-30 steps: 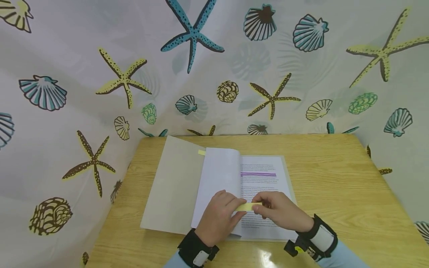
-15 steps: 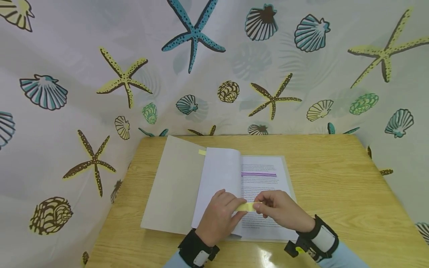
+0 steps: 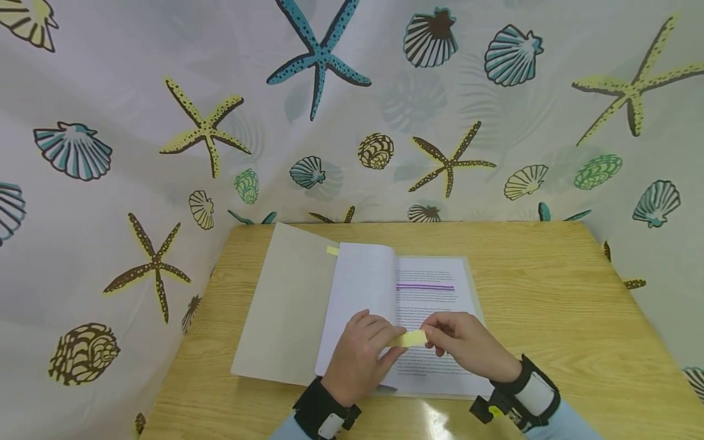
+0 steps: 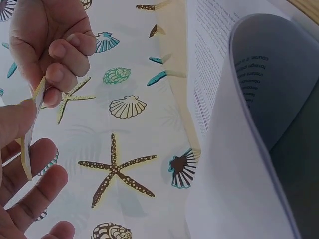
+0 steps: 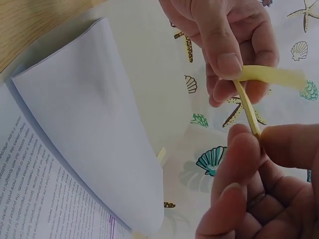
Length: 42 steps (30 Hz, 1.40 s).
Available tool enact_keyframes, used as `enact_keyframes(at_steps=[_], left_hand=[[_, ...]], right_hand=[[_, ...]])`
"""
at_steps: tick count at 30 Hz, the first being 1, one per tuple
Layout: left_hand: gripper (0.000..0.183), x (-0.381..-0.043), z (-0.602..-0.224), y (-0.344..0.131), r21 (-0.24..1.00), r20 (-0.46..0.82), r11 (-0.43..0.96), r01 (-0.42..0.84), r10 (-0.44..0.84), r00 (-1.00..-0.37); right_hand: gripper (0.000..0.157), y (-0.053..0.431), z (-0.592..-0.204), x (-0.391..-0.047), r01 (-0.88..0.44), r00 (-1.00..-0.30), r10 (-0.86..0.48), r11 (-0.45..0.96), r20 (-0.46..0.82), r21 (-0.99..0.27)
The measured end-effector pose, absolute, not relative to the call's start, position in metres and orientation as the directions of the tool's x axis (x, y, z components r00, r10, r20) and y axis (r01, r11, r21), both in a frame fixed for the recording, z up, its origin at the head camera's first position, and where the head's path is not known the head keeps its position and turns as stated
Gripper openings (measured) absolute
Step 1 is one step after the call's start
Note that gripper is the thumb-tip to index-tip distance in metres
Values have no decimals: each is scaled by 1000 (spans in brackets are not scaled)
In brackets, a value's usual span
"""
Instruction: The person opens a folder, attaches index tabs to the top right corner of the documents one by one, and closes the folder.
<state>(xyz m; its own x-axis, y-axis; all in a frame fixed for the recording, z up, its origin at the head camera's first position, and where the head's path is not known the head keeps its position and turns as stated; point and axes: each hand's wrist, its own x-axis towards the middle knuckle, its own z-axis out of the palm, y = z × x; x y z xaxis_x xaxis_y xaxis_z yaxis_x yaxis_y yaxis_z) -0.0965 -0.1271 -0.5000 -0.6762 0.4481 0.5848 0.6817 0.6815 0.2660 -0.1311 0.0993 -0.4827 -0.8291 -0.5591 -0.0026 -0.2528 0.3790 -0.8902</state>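
A small pad of yellow sticky notes (image 3: 412, 338) is held over the open document between both hands. My left hand (image 3: 363, 351) pinches its left part between thumb and fingers. At the right end, my right hand (image 3: 462, 342) pinches the edge with thumb and forefinger. The right wrist view shows the pad edge-on, a narrow yellow strip (image 5: 271, 76) sticking out past the left thumb. Below lies the bound document (image 3: 434, 366), its right page printed and crossed by a purple line (image 3: 425, 286). A white page (image 3: 357, 281) curls over to the left.
The document's pale cover (image 3: 280, 305) is folded open to the left. A yellow tab (image 3: 332, 250) stands out near the turned page's top corner. Everything rests on a wooden table (image 3: 555, 305). A cloth with shells and starfish (image 3: 352, 110) hangs behind and at the sides.
My right hand has shifted slightly to the right along the sticky notes, toward their end. The left hand keeps its grip nearly in place.
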Motion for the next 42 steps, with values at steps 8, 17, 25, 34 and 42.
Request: enact_keyframes(at_steps=[8,17,25,34,42], left_hand=[[29,-99,-505,-124,207,656,657,725,456,-601],[27,-94,-509,-117,264,718,673,691,342,-606],[38,-89,-515,-107,337,687,629,701,345,-640],[18,-87,-516,-108,326,705,589,740,369,-605],[20,-88,-519,-114,369,675,605,706,347,-651]], right_hand=[[19,88,-484,-126,-286,-832,-553,370,38,-884],[10,78,-489,-121,-475,-865,-415,493,282,-729],[18,71,-493,-117,-634,-773,-409,500,485,-590],[20,70,-493,-119,-661,-746,-380,518,547,-543],[18,75,-495,-122,-617,-774,-324,577,544,-535]])
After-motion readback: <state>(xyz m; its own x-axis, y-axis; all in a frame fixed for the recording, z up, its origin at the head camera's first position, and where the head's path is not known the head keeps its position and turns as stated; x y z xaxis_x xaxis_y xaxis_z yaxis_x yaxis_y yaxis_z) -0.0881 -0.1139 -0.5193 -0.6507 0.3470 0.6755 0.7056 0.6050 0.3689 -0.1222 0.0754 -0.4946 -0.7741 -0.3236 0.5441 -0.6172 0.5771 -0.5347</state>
